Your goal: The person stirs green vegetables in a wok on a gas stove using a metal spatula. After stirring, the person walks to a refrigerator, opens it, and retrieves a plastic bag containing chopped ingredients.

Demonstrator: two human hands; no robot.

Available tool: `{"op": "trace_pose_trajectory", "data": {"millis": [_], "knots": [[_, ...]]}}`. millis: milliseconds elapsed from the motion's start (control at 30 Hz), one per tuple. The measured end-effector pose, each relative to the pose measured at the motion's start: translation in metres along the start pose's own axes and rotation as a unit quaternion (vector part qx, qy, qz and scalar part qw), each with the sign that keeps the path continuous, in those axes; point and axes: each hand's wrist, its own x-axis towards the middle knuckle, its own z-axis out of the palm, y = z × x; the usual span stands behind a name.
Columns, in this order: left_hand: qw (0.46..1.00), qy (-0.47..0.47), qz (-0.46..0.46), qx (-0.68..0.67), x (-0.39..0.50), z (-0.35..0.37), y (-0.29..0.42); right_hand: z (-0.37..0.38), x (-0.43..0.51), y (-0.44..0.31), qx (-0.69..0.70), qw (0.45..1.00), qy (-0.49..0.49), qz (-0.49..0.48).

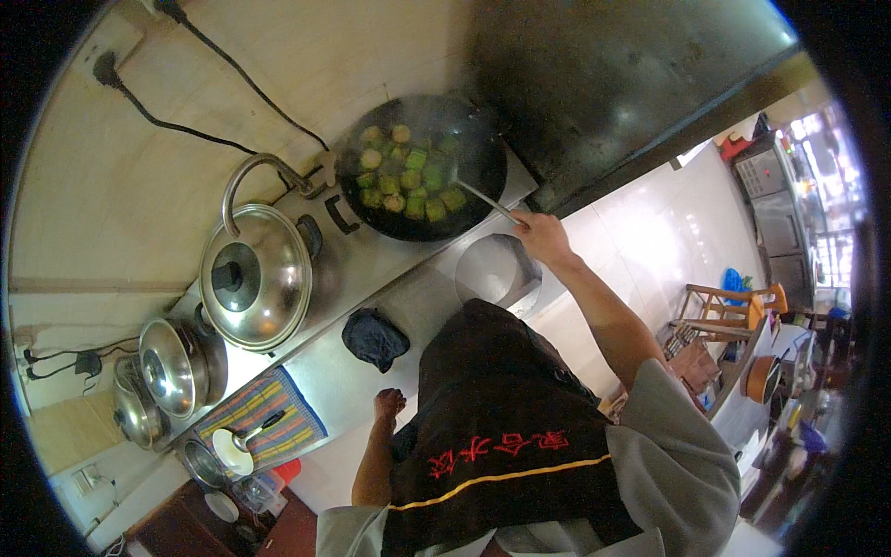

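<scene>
My right hand (pixel 544 237) grips the metal handle of a cooking utensil (pixel 491 202), whose far end is in a large black wok (pixel 463 226). Steam rises over the chunks of green vegetable (pixel 415 182) in the wok; some show pale cut faces. My left hand (pixel 390 404) hangs beside the counter's front edge, near my black apron (pixel 508 390); its fingers look curled, with nothing plainly held. A dark folded cloth or mitt (pixel 376 339) lies on the steel counter between that hand and the wok. The utensil's head is blurred by steam.
Domed steel lids cover a large pot (pixel 256 278) and smaller pots (pixel 170 369) along the wall. Near me are a round metal lid or pan (pixel 498 273), a striped cloth (pixel 268 418) and a white bowl with a ladle (pixel 233 451). Power cords (pixel 167 125) run down the wall. A wooden chair (pixel 731 310) stands right.
</scene>
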Motion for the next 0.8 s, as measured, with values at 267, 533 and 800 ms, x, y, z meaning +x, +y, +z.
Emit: {"op": "trace_pose_trajectory", "data": {"millis": [267, 533, 800], "knots": [[0.978, -0.029, 0.139, 0.151, 0.006, -0.001, -0.020, -0.025, -0.009, -0.015, 0.034, 0.999, 0.011, -0.016], [0.997, -0.072, 0.041, 0.002, 0.023, -0.023, -0.031, -0.042, -0.014, -0.015, -0.036, 0.998, -0.015, 0.041], [0.992, -0.033, 0.063, 0.103, 0.016, -0.016, -0.029, -0.002, 0.000, -0.002, -0.002, 1.000, -0.023, 0.011]]}}
